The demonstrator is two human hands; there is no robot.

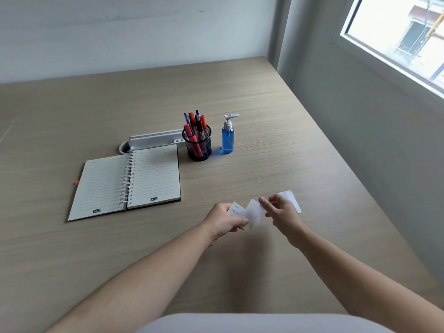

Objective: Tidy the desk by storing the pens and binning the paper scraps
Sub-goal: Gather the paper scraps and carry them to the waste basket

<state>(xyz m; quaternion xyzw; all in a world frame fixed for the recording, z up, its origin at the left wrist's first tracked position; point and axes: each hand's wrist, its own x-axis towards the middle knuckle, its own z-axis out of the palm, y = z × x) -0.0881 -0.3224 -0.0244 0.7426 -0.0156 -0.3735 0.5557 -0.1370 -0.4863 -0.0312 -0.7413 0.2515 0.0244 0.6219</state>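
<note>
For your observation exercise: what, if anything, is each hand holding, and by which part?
The left hand pinches paper scraps by their left edge. The right hand touches the blurred scrap's right side; its grip cannot be told.

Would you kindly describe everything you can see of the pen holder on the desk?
The pen holder is a round black wire-mesh cup, standing upright on the wooden desk. It holds several pens and markers, orange, blue and pink, leaning at angles. It stands between the open notebook and the blue pump bottle; neither hand touches it.

Bare forearms, sleeveless; pale grey garment below
</note>
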